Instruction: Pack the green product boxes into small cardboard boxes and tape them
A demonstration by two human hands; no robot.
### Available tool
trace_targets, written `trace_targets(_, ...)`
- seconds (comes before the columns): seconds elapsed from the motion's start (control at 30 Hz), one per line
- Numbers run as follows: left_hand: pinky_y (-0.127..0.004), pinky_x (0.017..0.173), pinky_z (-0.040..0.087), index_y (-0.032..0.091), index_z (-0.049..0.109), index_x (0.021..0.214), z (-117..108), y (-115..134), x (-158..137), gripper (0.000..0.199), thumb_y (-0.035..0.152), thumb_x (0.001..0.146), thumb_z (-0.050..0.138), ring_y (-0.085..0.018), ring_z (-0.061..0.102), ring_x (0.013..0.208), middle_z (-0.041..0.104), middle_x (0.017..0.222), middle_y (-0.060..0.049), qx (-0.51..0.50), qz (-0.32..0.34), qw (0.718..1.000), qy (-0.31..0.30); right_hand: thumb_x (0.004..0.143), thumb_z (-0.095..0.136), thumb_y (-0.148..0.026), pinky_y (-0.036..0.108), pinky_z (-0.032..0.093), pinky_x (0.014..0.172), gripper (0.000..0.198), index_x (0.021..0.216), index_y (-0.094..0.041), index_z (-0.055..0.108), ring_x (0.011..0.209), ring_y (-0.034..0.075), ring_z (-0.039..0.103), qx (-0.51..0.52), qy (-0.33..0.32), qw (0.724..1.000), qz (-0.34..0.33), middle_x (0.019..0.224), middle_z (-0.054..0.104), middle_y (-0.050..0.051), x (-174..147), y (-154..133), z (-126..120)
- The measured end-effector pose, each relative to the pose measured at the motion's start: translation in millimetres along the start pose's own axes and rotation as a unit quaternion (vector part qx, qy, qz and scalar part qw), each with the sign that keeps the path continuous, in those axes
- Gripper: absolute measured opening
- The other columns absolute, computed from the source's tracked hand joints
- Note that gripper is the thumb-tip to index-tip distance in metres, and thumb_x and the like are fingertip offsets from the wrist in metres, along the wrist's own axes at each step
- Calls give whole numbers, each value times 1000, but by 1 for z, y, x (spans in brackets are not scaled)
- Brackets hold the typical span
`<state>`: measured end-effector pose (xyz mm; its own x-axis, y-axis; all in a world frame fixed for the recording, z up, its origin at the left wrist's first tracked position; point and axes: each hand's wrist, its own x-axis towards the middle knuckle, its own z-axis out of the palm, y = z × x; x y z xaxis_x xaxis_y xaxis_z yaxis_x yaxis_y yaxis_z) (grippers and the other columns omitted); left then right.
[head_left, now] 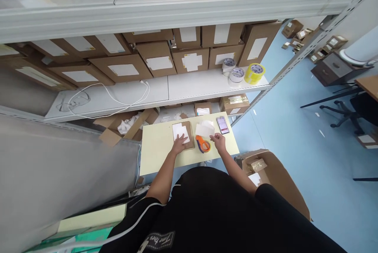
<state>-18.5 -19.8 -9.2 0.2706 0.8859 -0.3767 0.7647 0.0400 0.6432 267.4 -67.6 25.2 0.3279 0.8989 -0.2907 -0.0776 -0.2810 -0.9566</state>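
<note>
My left hand lies with fingers spread on a small flat cardboard box. Under its fingertips is a white label on the box top. With thumb and fingers pinched, my right hand grips the corner of a white sheet of paper, lifted a little off the pale yellow table. Between my hands sits an orange tape dispenser with a roll of tape in it, close to the sheet. A phone with its screen lit lies beyond my right hand.
Shelves packed with labelled cardboard boxes rise behind the table. Rolls of tape and a white cable lie there. An open carton stands at left, a large open carton at right. Beyond is an office chair.
</note>
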Motion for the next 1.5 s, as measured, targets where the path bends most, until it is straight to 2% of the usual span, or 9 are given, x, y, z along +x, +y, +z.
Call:
trace_targets(0.2,-32,89,56,16,72,126,-9,78,22,60,56,81,77,-22,72,99,78,109,-10,-253,14,960,117,67,80,-64,35,56,67,46,71,-24,57,68,22,68,-2,-73,997,-3,67,67,2,-4,-6,4)
trace_targets(0.3,-28,71,52,19,78,88,-21,98,18,38,56,81,75,-17,64,71,70,72,0,-208,42,967,144,70,79,-52,34,58,67,41,95,-21,69,72,20,69,-36,-89,995,-25,96,76,7,-4,-10,-2)
trace_targets(0.47,-30,80,51,24,79,84,-55,106,-14,24,44,90,67,-21,67,83,77,88,-4,-98,130,976,145,77,71,-37,34,58,76,63,139,-29,62,84,16,70,-95,-161,973,-135,155,53,13,4,-27,-13)
trace_targets(0.6,-34,88,52,27,81,88,-78,112,-34,24,42,93,64,-25,68,96,80,97,-5,-48,140,978,150,84,68,-44,31,53,73,31,104,-23,78,75,17,64,-149,-250,945,-150,109,77,8,15,-38,-3)
trace_targets(0.7,-35,88,52,28,82,86,-87,113,-42,21,42,91,67,-26,67,96,80,95,-4,-42,122,976,177,86,67,-52,30,48,67,32,79,-22,74,69,18,59,-169,-267,938,-144,73,71,2,24,-41,11)
trace_targets(1.0,-28,66,52,19,79,77,-107,55,-55,35,54,74,81,-18,62,68,73,72,-1,-253,12,919,303,77,74,-52,37,54,81,30,81,-23,75,81,22,68,-67,-237,965,-94,85,76,5,56,-44,6)
trace_targets(1.27,-36,81,57,21,82,103,-43,88,-60,38,51,94,61,-22,69,86,76,107,-10,-195,11,896,399,81,74,-59,36,56,76,40,96,-22,75,73,18,68,-80,-202,975,-38,101,78,8,27,-53,28)
trace_targets(1.37,-43,100,54,26,83,108,-16,105,-71,36,47,99,55,-27,69,108,75,117,-11,-99,87,950,284,85,68,-66,35,57,76,45,83,-20,71,80,22,70,-4,-263,965,-15,86,76,6,0,-55,48)
trace_targets(1.5,-46,110,50,28,78,121,-6,108,-82,40,52,91,69,-31,65,119,73,126,-10,-53,135,973,179,82,72,-63,33,55,74,42,85,-22,66,80,21,66,27,-216,976,-18,82,74,3,-19,-60,63)
